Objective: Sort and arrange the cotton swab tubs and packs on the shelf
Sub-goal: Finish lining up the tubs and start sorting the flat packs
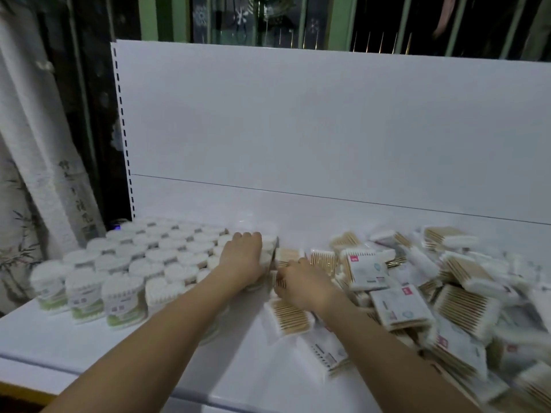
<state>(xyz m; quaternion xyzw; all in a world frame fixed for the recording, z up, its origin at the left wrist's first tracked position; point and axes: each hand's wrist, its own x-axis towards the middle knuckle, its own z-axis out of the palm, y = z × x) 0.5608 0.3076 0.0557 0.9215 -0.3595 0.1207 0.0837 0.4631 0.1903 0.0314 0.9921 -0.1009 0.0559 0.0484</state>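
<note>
**Inspector:** Head view. State the position of the stock.

**Me:** The round cotton swab tubs stand upright in tight rows on the left half of the white shelf, reaching back towards the white back panel. The flat cotton swab packs lie in a loose, overlapping heap on the right half, some label-up, some showing the wooden sticks. The far right of the heap is blurred.

**Inspector:** Your left hand?

**Me:** My left hand rests on the tubs at the right edge of the block, fingers bent down over the far tub. Whether they actually clasp it, I cannot tell.

**Inspector:** Your right hand?

**Me:** My right hand is just beside the left, at the left edge of the heap. Its fingers curl round one pack standing on edge, sticks visible, just beside the tubs.

**Inspector:** Anything nearer to you?

**Me:** One pack lies flat under my right wrist, another label-up nearer the shelf's front edge.

**Inspector:** Surroundings?

**Me:** A pale patterned curtain hangs left of the shelf.
</note>
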